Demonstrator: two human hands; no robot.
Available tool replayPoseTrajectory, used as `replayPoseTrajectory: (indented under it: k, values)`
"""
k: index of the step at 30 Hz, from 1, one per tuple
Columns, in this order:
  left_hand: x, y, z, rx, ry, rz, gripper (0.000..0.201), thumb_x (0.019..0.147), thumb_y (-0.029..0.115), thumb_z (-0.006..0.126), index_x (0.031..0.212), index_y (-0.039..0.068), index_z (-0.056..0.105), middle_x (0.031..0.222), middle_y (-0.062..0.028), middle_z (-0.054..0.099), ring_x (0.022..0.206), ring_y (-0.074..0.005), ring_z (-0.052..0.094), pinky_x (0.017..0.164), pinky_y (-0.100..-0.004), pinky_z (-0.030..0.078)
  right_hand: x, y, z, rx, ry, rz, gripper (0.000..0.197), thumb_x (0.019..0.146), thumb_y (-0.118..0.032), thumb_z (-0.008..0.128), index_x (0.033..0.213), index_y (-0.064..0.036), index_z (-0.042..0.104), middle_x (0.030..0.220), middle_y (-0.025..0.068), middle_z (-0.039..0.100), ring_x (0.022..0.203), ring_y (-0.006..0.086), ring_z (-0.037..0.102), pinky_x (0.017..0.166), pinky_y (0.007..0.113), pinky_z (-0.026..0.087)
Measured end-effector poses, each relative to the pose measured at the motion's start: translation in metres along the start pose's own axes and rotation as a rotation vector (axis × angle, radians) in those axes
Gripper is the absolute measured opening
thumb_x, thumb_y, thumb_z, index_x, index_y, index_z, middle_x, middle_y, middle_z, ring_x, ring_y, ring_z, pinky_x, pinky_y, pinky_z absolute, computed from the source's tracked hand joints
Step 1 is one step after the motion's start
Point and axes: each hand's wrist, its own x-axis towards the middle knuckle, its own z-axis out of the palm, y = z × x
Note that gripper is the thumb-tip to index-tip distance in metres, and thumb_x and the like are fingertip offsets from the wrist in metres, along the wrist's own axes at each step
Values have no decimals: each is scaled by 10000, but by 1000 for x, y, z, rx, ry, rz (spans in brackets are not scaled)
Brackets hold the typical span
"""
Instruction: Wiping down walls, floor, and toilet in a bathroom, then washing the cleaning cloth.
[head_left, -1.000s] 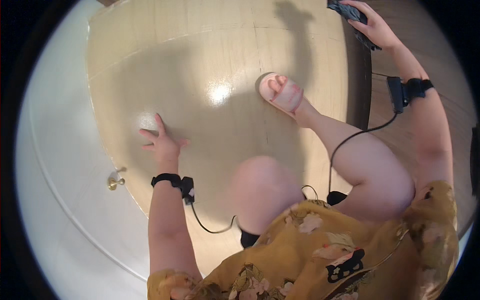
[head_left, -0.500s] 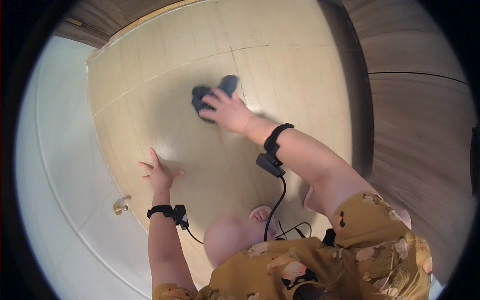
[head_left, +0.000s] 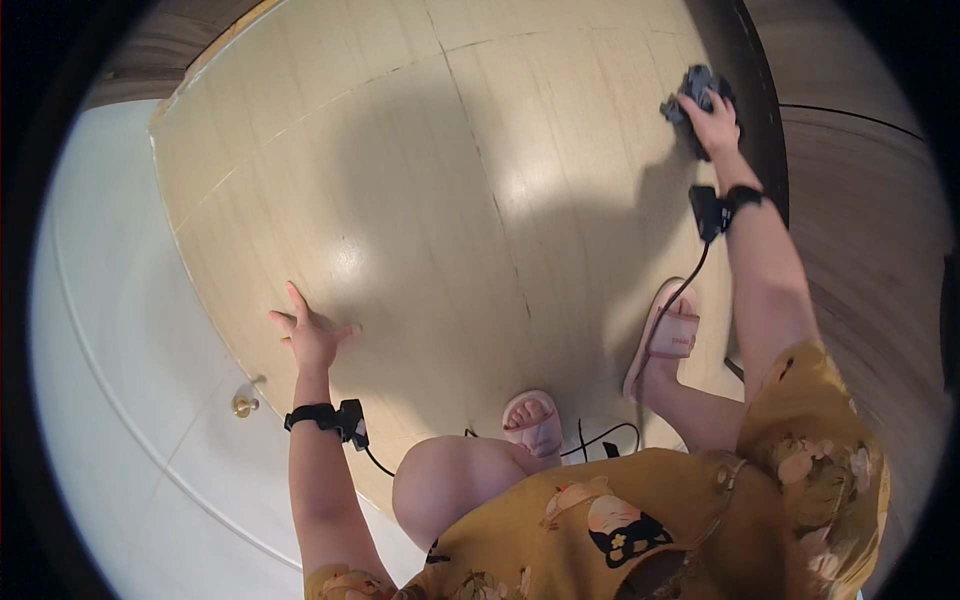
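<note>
A crumpled dark grey cloth lies on the pale floor at the far right, close to the dark strip along the cabinet. My right hand presses down on it, the fingers partly curled over its folds. Part of the cloth is hidden under the palm. On the left, my left hand leans on the floor with its fingers spread and nothing in it. Each wrist wears a black strap with a small black box.
A dark baseboard runs along the wood-grain cabinet on the right. To the left stands a white door with a brass doorstop. My feet in pink slippers are near the bottom, with black cables beside them.
My right hand has swept the cloth from the middle of the floor far to the right, beside the baseboard. The left hand stays propped on the floor. My right slipper now shows fully.
</note>
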Motion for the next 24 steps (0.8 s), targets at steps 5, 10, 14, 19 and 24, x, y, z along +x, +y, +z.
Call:
replayPoseTrajectory:
  k: [5, 10, 14, 19, 24]
  values:
    - [-4, -3, -4, -31, -1, -25, 1304, 492, 215, 868, 1411, 264, -57, 1392, -320, -104, 1328, -416, -21, 1052, -525, 45, -180, -70, 21, 191, 179, -294, 436, 577, -321, 705, 978, -165, 629, 1219, 141, 462, 1153, 357, 374, 972, 448, 315]
    - [-9, 0, -15, -50, -55, -88, 1278, 498, 236, 867, 1409, 304, -26, 1417, -277, -134, 1307, -487, 20, 1080, -473, 87, -322, -142, 22, 512, -119, -734, 316, 547, -178, 700, 852, -180, 617, 1054, 72, 533, 982, 285, 493, 810, 403, 423]
    - [-4, -9, 2, -10, 7, 3, 1279, 499, 195, 869, 1413, 280, -22, 1411, -273, -97, 1282, -389, 170, 1057, -422, 177, -355, -124, 23, 277, -242, -1190, 280, 570, -220, 689, 831, -198, 594, 1046, 35, 529, 968, 257, 502, 746, 418, 440]
    - [-9, -14, -1, -19, -23, -13, 1289, 495, 161, 871, 1418, 253, -23, 1406, -280, -118, 1254, -298, 316, 1017, -353, 298, -244, -54, 0, 185, -76, -738, 378, 555, -155, 668, 931, -161, 629, 1077, 84, 548, 1049, 289, 482, 879, 419, 398]
    - [-11, 2, 0, -6, -7, -36, 1247, 493, 225, 867, 1408, 324, 26, 1434, -253, -97, 1305, -470, 103, 1056, -487, 195, -138, 115, -17, 100, 257, 81, 520, 674, -441, 660, 1135, -214, 577, 1332, 149, 384, 1207, 321, 377, 986, 420, 322]
